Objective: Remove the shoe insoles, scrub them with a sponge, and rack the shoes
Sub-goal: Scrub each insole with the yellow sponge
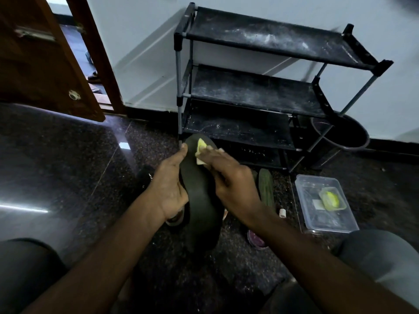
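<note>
head view shows a person sitting on a dark stone floor [68, 168], both arms reaching forward. the left hand [169, 186] grips the dark insole [200, 205] by its left edge, thumb lying up along the edge, and holds it in the air between the knees. the right hand [235, 180] holds a yellow and white sponge [201, 152] under its fingers and presses it on the upper end of the insole. a second insole [266, 189] lies on the floor just right of the hands. near it stands a clear plastic box [335, 224] with a yellow thing inside. behind, a black shoe rack [249, 91] with dusty shelves stands against the wall, no shoes on it.
</note>
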